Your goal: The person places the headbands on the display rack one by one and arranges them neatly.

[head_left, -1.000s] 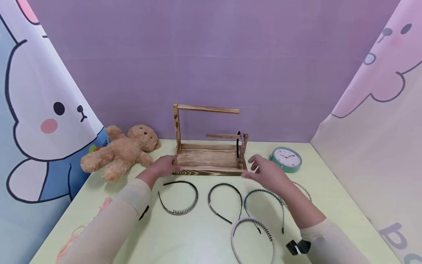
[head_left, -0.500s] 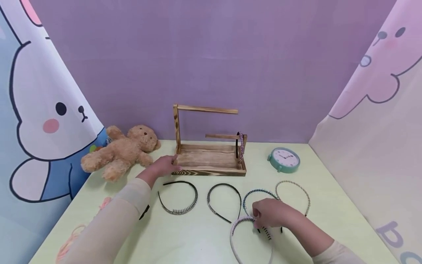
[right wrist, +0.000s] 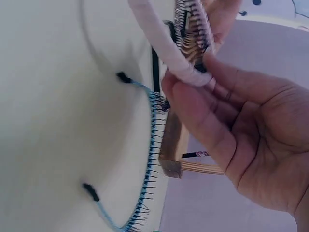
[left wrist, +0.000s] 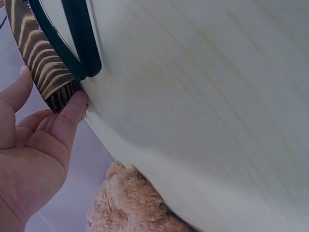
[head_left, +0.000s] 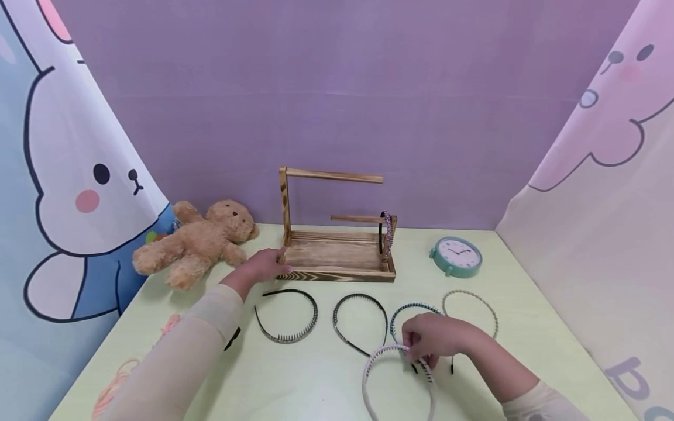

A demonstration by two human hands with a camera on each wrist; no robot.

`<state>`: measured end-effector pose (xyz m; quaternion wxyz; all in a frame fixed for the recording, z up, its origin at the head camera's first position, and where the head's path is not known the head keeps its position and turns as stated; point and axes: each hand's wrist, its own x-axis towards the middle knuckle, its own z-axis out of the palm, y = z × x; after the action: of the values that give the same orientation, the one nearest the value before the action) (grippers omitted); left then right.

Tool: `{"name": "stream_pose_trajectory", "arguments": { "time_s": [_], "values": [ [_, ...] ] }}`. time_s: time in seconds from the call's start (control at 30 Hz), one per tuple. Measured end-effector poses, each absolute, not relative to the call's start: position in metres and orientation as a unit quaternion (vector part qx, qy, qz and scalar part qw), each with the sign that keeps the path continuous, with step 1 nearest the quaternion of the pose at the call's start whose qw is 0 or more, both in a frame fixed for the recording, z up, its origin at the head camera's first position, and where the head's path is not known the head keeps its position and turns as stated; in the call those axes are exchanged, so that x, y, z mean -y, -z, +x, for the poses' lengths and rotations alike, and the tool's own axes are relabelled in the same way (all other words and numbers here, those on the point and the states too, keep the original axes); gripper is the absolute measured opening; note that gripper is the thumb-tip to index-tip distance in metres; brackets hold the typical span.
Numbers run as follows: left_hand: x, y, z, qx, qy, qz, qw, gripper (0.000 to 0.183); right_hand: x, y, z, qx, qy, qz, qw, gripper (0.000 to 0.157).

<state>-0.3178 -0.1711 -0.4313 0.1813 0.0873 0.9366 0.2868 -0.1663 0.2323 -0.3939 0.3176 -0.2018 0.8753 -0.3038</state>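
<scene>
My left hand (head_left: 261, 266) grips the left front corner of a wooden headband stand (head_left: 337, 275). In the left wrist view its thumb and fingers (left wrist: 67, 116) sit on either side of that striped corner. A purple glittery headband (head_left: 388, 234) hangs on the stand's short lower bar. My right hand (head_left: 439, 336) pinches a pale pink toothed headband (head_left: 365, 380) at its upper right side, between thumb and fingertips in the right wrist view. Just behind that hand lies a blue headband (head_left: 395, 321), partly covered by it.
A black headband (head_left: 334, 321) and a grey toothed one (head_left: 314, 318) lie before the stand. A beaded beige headband (head_left: 489, 307) is at the right, below a green clock (head_left: 457, 257). A teddy bear (head_left: 202, 240) and pink strands (head_left: 107, 392) are at the left.
My right hand has come from the stand's right end down toward me and taken hold of the pale pink headband, which has shifted slightly left. My left hand has stayed on the stand.
</scene>
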Motion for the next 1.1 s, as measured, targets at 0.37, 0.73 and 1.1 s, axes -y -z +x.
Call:
{"name": "stream_pose_trajectory", "arguments": {
  "time_s": [0.37,0.73,1.1],
  "values": [
    [0.172,0.428,-0.317,-0.937,-0.288,0.089,0.179,0.079,-0.226,0.368,-0.182,-0.796,0.435,-0.270,0.322,0.017],
    [0.171,0.428,-0.316,-0.941,-0.276,0.096,0.173,0.076,-0.191,0.349,-0.209,-0.812,0.491,-0.275,0.157,0.026],
    [0.171,0.426,-0.313,-0.942,-0.277,0.097,0.163,0.076,-0.145,0.355,-0.259,-0.867,0.452,-0.209,0.008,0.031]
  ]
}}
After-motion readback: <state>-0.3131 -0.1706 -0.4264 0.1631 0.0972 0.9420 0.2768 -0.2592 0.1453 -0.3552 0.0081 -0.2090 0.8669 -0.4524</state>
